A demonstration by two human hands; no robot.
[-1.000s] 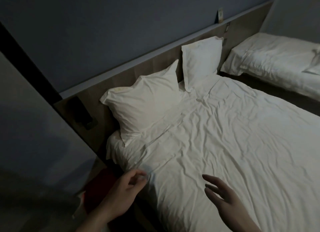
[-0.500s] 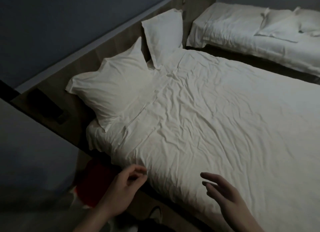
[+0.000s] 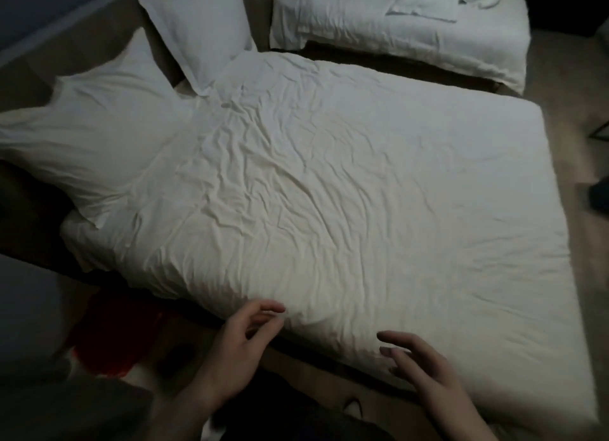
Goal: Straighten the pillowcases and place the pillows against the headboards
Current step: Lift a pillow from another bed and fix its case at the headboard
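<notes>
Two white pillows lean against the wooden headboard (image 3: 99, 35) of the near bed: a large one (image 3: 99, 134) at the left and a smaller one (image 3: 197, 31) further back. A wrinkled white duvet (image 3: 329, 193) covers the bed. My left hand (image 3: 240, 348) hovers at the duvet's near edge, fingers loosely curled and holding nothing. My right hand (image 3: 425, 371) is spread above the same edge, fingers relaxed. A second bed (image 3: 395, 35) at the back carries white pillows (image 3: 425, 2) lying flat.
A narrow dark gap (image 3: 379, 64) separates the two beds. Something red (image 3: 108, 335) lies on the floor at my left, beside the bed. Carpeted floor (image 3: 573, 117) runs past the foot of both beds, with a dark object (image 3: 598, 196) at the right edge.
My view has swung right and down, so the pillows slid to the upper left and the second bed came fully into sight. Both hands stay at the duvet's near edge, holding nothing.
</notes>
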